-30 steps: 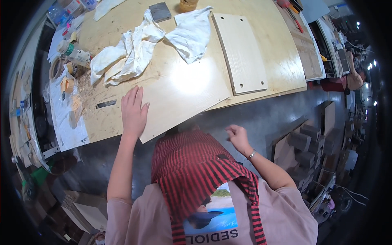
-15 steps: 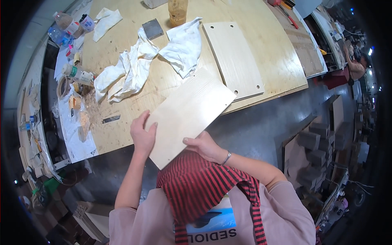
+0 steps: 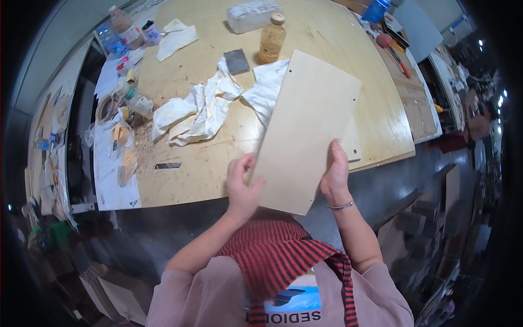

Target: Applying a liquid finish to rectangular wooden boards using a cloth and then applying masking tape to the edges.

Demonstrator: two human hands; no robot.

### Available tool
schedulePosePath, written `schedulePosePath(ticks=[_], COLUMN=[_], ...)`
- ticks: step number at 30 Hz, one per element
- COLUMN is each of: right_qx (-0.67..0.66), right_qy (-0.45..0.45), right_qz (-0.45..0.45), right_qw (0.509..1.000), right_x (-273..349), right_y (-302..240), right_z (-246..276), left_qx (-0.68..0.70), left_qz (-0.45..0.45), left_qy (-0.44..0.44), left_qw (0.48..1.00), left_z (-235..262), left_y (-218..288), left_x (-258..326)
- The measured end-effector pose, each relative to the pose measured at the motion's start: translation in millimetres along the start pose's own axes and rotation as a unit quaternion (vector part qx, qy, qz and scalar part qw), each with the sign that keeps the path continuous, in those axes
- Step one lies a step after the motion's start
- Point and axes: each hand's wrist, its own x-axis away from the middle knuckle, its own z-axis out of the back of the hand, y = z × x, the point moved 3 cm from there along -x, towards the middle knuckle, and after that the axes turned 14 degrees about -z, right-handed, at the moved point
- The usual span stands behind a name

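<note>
A pale wooden board (image 3: pixel 310 131) with small holes near its corners is held tilted over the near edge of the workbench. My right hand (image 3: pixel 335 177) grips its right edge, thumb on the upper face and the other fingers hidden behind. My left hand (image 3: pixel 243 185) is at the board's left edge, its fingers apart and slightly blurred; whether they press on the edge is hard to see. Beneath the held board lies a second pale board (image 3: pixel 354 143), mostly covered, with a dark hole at its near corner. Crumpled white cloths (image 3: pixel 204 111) lie to the left.
On the workbench (image 3: pixel 201 174) stand a jar of brownish stuff (image 3: pixel 272 41) and a whitish block (image 3: pixel 253 15), with a dark grey square pad (image 3: pixel 236 61) nearby. Bottles (image 3: pixel 126 27) and a tape roll (image 3: pixel 105 109) line the left side. A red-handled tool (image 3: pixel 400 62) lies far right.
The held board has turned more upright and moved right, now over the second board. My right hand has moved up along its right edge; my left hand has shifted right with it.
</note>
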Motion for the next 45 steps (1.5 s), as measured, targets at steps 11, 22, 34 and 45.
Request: schedulePosePath(ticks=[11, 22, 34, 45], right_qx=[0.272, 0.478, 0.504, 0.471], right_qy=[-0.022, -0.013, 0.001, 0.059], right_qz=[0.08, 0.061, 0.019, -0.028], right_qw=[0.959, 0.876, 0.863, 0.88], right_x=[-18, -11, 4, 26], right_y=[12, 16, 48, 55], right_z=[-40, -132, -174, -157], left_qx=[0.049, -0.257, -0.323, 0.158], left_qz=[0.045, 0.02, 0.152, 0.045], left_qy=[0.045, 0.235, 0.214, 0.138], left_qw=[0.997, 0.937, 0.909, 0.977], left_z=[39, 338, 376, 303], left_y=[-10, -169, -244, -94], left_x=[45, -28, -51, -39])
